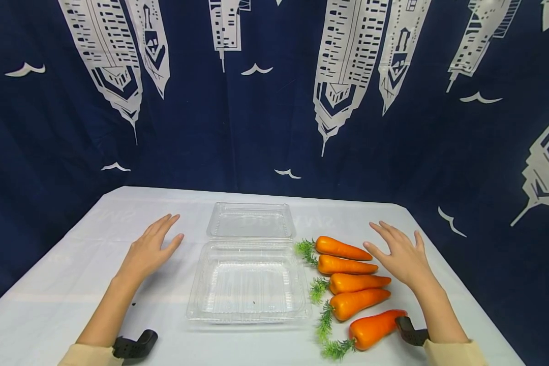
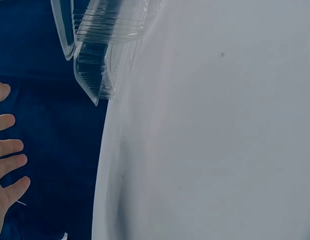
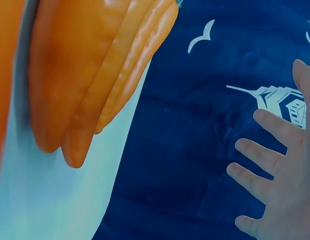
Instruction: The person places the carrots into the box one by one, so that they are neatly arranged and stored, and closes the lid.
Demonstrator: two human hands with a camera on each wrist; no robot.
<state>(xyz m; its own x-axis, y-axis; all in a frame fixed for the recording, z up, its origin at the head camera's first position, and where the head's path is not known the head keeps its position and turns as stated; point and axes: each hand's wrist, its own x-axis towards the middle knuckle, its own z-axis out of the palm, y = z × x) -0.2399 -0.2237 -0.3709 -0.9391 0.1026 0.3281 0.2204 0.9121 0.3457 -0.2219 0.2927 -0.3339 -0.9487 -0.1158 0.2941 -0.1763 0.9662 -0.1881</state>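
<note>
My left hand [image 1: 148, 251] hovers over the table left of a clear plastic clamshell box [image 1: 251, 320], fingers spread and nothing in them. On the other side my right hand [image 1: 402, 254] is held up beside the tips of several orange carrots [image 1: 359, 282], its fingers also spread and apart from them. The carrots have green leafy tops pointing left and lie in a column right of the box. The nearest carrot [image 1: 375, 329] sits a little apart from the others. The box lies unfolded, its lid [image 1: 251, 221] behind the base. In the right wrist view, carrot tips [image 3: 69, 125] appear large.
A white cloth covers the table [image 1: 64, 284]. Behind it hangs a dark blue curtain [image 1: 256, 127] with white building prints. Each wrist wears a black band with a camera [image 1: 137, 345]. A small dark speck [image 1: 134, 304] lies on the cloth near the left forearm.
</note>
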